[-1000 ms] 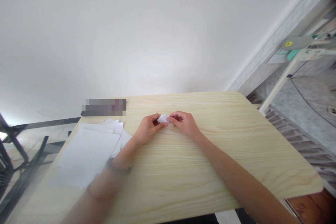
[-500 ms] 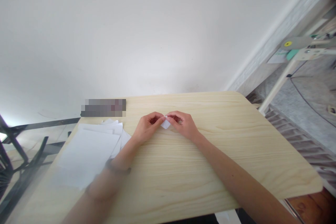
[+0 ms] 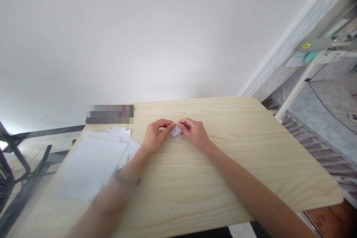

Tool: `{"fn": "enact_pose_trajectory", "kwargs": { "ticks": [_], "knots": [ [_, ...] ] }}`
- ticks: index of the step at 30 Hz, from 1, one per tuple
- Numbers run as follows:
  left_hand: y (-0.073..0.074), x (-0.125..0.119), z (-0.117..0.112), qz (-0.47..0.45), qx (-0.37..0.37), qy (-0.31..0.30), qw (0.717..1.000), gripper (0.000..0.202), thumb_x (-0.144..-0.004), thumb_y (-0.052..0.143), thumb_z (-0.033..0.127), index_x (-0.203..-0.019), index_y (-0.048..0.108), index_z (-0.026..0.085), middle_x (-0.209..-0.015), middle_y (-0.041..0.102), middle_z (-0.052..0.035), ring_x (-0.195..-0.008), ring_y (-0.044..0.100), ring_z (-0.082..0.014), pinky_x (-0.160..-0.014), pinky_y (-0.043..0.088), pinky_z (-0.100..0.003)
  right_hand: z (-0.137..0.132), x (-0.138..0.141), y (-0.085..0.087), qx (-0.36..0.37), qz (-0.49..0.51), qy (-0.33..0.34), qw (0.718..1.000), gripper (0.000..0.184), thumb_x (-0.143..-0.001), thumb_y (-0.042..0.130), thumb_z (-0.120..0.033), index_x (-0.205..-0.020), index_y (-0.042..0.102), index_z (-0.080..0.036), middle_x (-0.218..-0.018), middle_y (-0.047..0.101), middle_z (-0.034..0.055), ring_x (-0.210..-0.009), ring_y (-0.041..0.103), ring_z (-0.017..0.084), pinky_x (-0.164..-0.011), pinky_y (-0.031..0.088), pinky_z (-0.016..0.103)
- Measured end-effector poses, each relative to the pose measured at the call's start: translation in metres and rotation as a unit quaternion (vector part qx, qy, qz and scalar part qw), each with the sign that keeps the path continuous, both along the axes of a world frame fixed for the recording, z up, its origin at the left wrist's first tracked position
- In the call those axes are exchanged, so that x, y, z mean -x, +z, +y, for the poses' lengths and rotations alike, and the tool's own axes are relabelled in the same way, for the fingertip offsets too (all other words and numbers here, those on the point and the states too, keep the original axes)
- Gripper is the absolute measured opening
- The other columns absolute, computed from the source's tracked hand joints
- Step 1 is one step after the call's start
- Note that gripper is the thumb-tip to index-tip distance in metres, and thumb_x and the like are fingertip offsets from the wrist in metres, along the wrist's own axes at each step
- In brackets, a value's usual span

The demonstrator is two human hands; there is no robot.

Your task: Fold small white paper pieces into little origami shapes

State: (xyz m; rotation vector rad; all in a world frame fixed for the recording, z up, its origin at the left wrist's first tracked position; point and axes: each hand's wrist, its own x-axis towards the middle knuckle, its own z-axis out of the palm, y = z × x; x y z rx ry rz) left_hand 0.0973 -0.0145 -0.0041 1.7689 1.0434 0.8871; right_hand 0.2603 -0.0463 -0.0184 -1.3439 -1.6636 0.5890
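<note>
A small folded piece of white paper (image 3: 175, 131) is pinched between both my hands near the middle of a light wooden table (image 3: 223, 171). My left hand (image 3: 156, 135) grips its left side with curled fingers. My right hand (image 3: 193, 132) holds its right side, fingertips pressed on the top edge. The paper hangs just above the tabletop, partly hidden by my fingers.
A loose stack of white paper sheets (image 3: 95, 160) lies on the table's left part. A blurred dark object (image 3: 109, 114) sits at the far left edge. A white stand (image 3: 299, 85) rises to the right of the table. Dark metal chair frames (image 3: 16, 163) stand at left.
The folded paper has turned from lying level between my fingertips to pointing downward. Both hands stayed in place and moved only slightly.
</note>
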Motion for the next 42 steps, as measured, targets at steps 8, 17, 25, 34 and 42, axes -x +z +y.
{"fn": "enact_pose_trajectory", "kwargs": {
  "ticks": [8, 17, 25, 34, 42],
  "knots": [
    [-0.0034, -0.0027, 0.0007, -0.074, 0.026, 0.007, 0.997, 0.028, -0.074, 0.056, 0.038, -0.084, 0.065, 0.013, -0.081, 0.065, -0.0063, -0.07, 0.059, -0.0154, -0.062, 0.05, -0.025, 0.0009, 0.003, -0.0029, 0.009, 0.054, -0.001, 0.999, 0.024, -0.083, 0.045, -0.037, -0.086, 0.06, -0.019, -0.078, 0.065, 0.0026, -0.062, 0.063, 0.013, -0.059, 0.05, 0.023],
    [-0.0026, -0.0011, 0.0011, 0.012, -0.007, 0.013, 1.0, 0.025, -0.077, 0.052, 0.036, -0.082, 0.061, 0.014, -0.079, 0.064, -0.0053, -0.071, 0.059, -0.0151, -0.062, 0.048, -0.024, 0.0007, 0.0013, -0.0029, -0.014, -0.013, 0.005, 1.0, 0.023, -0.083, 0.045, -0.035, -0.086, 0.061, -0.02, -0.077, 0.067, 0.0016, -0.064, 0.062, 0.013, -0.059, 0.048, 0.022],
    [0.0031, 0.0026, -0.0015, 0.128, -0.145, -0.007, 0.981, 0.016, -0.08, 0.045, 0.028, -0.075, 0.056, 0.017, -0.073, 0.057, -0.002, -0.067, 0.053, -0.0122, -0.054, 0.043, -0.02, 0.0, 0.0026, -0.0002, -0.032, -0.098, 0.0, 0.995, 0.02, -0.083, 0.046, -0.033, -0.085, 0.062, -0.021, -0.077, 0.068, -0.0008, -0.063, 0.061, 0.011, -0.06, 0.043, 0.02],
    [0.005, 0.0033, -0.0022, 0.114, -0.157, -0.039, 0.98, 0.02, -0.081, 0.044, 0.027, -0.078, 0.061, 0.018, -0.077, 0.057, -0.0033, -0.067, 0.053, -0.0113, -0.051, 0.042, -0.018, -0.0005, 0.0016, 0.0002, -0.034, -0.076, -0.004, 0.997, 0.022, -0.083, 0.046, -0.034, -0.085, 0.063, -0.021, -0.077, 0.068, 0.0005, -0.064, 0.061, 0.012, -0.06, 0.044, 0.021],
    [0.0011, 0.0026, 0.0021, -0.027, -0.028, 0.015, 0.999, 0.025, -0.076, 0.052, 0.037, -0.081, 0.062, 0.015, -0.081, 0.06, -0.0053, -0.067, 0.058, -0.0136, -0.051, 0.051, -0.021, 0.0019, -0.0007, -0.0013, -0.002, 0.087, -0.025, 0.996, 0.024, -0.082, 0.045, -0.037, -0.084, 0.06, -0.017, -0.077, 0.066, 0.0036, -0.067, 0.063, 0.013, -0.062, 0.052, 0.024]
  ]
}}
